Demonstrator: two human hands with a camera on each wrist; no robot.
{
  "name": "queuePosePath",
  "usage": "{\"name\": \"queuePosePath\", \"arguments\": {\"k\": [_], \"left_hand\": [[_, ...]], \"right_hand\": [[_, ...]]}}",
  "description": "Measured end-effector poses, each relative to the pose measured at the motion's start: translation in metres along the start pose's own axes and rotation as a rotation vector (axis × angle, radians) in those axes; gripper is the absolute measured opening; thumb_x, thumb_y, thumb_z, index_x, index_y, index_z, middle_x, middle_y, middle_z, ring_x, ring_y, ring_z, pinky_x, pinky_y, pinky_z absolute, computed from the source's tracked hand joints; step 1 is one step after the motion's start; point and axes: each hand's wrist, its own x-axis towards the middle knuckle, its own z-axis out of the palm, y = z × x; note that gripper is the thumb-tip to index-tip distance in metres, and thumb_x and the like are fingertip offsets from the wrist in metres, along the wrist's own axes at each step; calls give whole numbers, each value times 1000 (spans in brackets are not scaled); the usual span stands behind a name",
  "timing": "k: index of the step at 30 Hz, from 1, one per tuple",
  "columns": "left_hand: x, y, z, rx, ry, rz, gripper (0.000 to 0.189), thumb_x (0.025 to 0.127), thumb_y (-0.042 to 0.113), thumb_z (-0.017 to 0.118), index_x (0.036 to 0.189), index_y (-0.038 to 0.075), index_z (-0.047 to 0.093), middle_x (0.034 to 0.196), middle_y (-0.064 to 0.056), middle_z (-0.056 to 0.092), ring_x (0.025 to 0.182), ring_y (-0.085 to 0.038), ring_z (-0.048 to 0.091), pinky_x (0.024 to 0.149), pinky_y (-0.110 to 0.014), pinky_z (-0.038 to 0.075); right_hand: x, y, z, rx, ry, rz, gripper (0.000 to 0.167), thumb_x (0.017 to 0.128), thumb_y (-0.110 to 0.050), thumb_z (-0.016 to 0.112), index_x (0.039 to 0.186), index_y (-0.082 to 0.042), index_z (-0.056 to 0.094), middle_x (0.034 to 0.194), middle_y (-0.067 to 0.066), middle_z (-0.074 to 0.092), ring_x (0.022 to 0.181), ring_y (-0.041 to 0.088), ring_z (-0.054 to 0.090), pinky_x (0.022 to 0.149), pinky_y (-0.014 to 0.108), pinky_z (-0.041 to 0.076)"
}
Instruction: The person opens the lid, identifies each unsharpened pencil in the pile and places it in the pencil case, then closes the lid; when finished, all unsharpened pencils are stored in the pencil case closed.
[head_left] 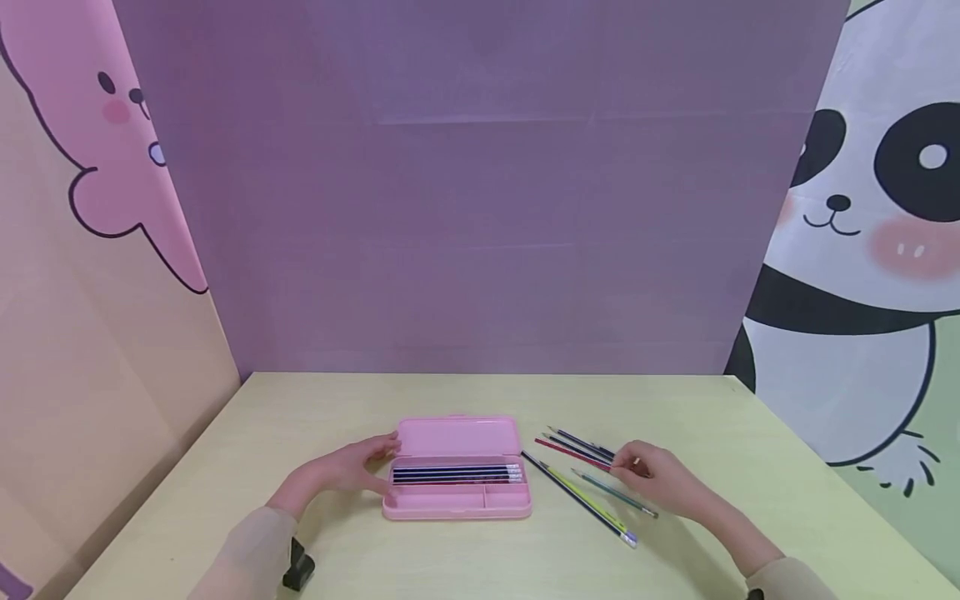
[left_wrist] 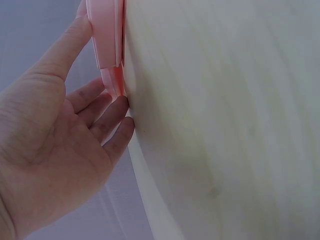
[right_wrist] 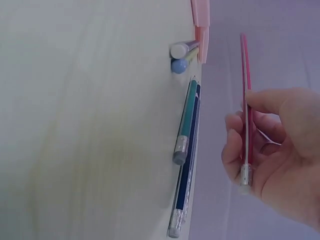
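Observation:
A pink pencil case [head_left: 438, 498] lies with its lid [head_left: 457, 437] folded back, and several dark pencils [head_left: 453, 474] rest side by side inside it. My left hand [head_left: 352, 465] touches the case's left end, thumb near the front corner and relaxed fingers beside the lid. To the right of the case, my right hand [head_left: 663, 479] pinches a red pencil [right_wrist: 246, 65] between thumb and fingers. The right wrist view shows that pencil raised above the table, its eraser end by the palm. Dark pencils [head_left: 573, 440] and a teal pencil [head_left: 615, 493] lie beside this hand.
A yellow-green pencil [head_left: 592, 504] and a dark striped pencil [head_left: 570, 490] lie slantwise just right of the case. The pale wooden table [head_left: 337, 400] meets a purple backdrop [head_left: 480, 208] at its far edge.

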Motion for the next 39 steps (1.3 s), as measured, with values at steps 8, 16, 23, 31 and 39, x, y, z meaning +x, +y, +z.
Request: {"name": "queuePosePath", "arguments": {"k": [8, 16, 23, 31, 39], "left_hand": [[-1, 1, 0, -4, 4, -10, 97, 71, 36, 81, 147, 4, 29, 152, -16, 28, 139, -37, 26, 115, -54, 19], [0, 0, -1, -10, 2, -16, 97, 71, 35, 81, 147, 6, 29, 153, -15, 28, 140, -36, 27, 116, -52, 19], [2, -1, -2, -1, -1, -1, 97, 71, 36, 81, 147, 5, 29, 153, -16, 26, 139, -36, 27, 116, -52, 20], [3, -2, 0, 4, 3, -20, 97, 70, 39, 80, 147, 7, 29, 153, -14, 27, 140, -35, 26, 116, -52, 18], [0, -1, 1, 7, 10, -15, 96, 71, 38, 80, 147, 6, 30, 153, -15, 27, 140, -37, 25, 115, -55, 17]], "right_hand": [[8, -1, 8, -32, 78, -93, 4, 92, -11, 58, 92, -8, 56, 79, -3, 53, 63, 0, 42, 54, 17, 40], [17, -8, 12, -47, 84, -89, 8, 88, -8, 63, 95, -6, 61, 83, -2, 59, 66, 0, 46, 57, 18, 44], [27, -19, 16, -32, 86, -131, 11, 85, -11, 68, 96, -10, 67, 83, -2, 58, 68, 2, 47, 57, 18, 44], [38, -29, 27, 9, 54, -121, 13, 86, -17, 67, 98, -10, 69, 82, -3, 57, 68, 1, 50, 58, 18, 48], [51, -40, 37, 3, 36, -59, 16, 86, -14, 68, 100, -8, 68, 87, -2, 63, 72, 5, 53, 61, 18, 50]]}}
